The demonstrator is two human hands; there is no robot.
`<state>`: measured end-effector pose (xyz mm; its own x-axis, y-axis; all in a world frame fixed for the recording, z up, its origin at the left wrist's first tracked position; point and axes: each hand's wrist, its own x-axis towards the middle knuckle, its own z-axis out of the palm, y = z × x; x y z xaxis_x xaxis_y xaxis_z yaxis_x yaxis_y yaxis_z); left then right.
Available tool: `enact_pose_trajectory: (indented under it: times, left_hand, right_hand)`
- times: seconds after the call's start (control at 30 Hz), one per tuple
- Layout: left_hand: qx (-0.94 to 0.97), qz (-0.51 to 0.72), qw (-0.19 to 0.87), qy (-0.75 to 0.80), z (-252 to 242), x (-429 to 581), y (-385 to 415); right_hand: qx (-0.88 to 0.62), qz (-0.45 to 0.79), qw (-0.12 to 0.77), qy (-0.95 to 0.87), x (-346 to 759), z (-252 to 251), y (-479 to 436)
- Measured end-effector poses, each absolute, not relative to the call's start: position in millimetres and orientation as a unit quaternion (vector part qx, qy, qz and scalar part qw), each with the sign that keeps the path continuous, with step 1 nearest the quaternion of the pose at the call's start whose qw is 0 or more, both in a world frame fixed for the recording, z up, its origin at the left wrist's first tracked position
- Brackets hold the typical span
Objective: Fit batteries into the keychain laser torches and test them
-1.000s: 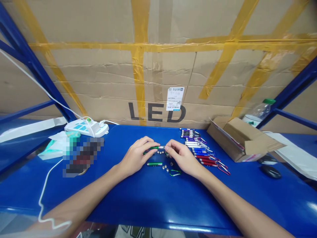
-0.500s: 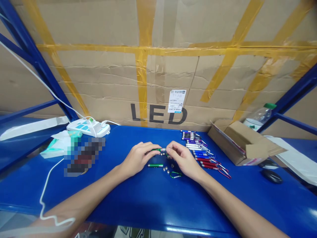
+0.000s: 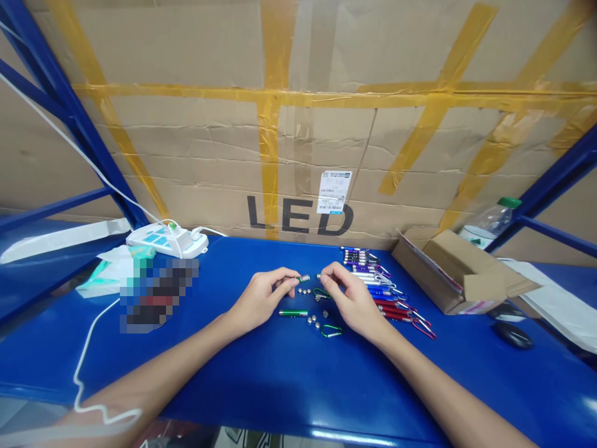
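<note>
**A:** ok what's going on at this bench? go left to right pls

**B:** Far left, a white plastic power strip with blue sockets [image 3: 153, 237] is sitting on the shiny blue tabletop [image 3: 280, 379]. Then the left hand [image 3: 261, 300] is pinching a slim green metal tube with a silver end [image 3: 303, 278], thumb and fingers closed in on it, silver end facing right. On the near side, a second slim green metal tube [image 3: 293, 313] is lying loose, with small round silver pieces [image 3: 310, 320] and a green carabiner clip with a silver bar [image 3: 332, 335] sitting just right of it.

**A:** and the other hand?

**B:** The right hand [image 3: 351, 298] is holding a tiny silver piece [image 3: 318, 275] at its fingertips, grip really narrow. Too small for me to tell exactly what it is. Right of that, rows of coloured metal tubes with clips [image 3: 394, 311] are lying out, then an open brown cardboard box [image 3: 480, 277] is sitting beyond them.

**A:** so what's just changed?

**B:** The gap! Half a second ago the right fingers were meeting the tube's silver end; now the hands are standing apart, tube left, tiny piece right. I'm reading that as the two parts being separate now.
</note>
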<state>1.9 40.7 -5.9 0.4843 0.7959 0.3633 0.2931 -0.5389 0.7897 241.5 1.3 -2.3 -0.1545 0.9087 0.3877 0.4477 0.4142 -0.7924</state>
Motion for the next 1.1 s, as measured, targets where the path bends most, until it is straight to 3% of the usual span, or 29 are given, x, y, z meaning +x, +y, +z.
enact_pose_trajectory:
  times: [0.23,0.87,1.1]
  left_hand:
    - [0.772,0.4,0.311,0.383,-11,-6,54]
    - [0.796,0.347,0.269,0.416,-23,5,79]
    - [0.805,0.338,0.249,0.419,-26,4,79]
  right_hand:
    - [-0.562,0.126,0.41,-0.707,259,-10,17]
    - [-0.605,0.118,0.347,-0.707,262,-13,26]
    - [-0.57,0.152,0.364,-0.72,258,-13,26]
